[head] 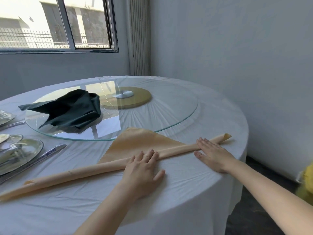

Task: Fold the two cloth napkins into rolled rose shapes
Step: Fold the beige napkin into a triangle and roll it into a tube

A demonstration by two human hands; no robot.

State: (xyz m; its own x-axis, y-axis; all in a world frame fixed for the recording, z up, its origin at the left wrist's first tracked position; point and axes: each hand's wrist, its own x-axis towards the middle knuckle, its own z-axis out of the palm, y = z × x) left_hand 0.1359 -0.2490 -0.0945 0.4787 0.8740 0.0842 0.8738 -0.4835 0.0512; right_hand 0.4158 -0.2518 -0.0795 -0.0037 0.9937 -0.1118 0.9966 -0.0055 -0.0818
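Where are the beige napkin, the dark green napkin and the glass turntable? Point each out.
beige napkin (145,141), head view, flat unrolled triangle
dark green napkin (72,109), head view, middle of cloth
glass turntable (169,114), head view, bare glass right side

Daylight pours through a sliding window (55,22) at ten o'clock, where a pale building and a railing fence stand outside. Grey walls (237,56) meet in a corner at twelve o'clock, lined by a ribbed vertical panel (139,36). A round table (211,175) draped in white cloth fills the near side, a glass turntable (169,107) resting at its centre. Dark floor (254,221) shows at four o'clock.
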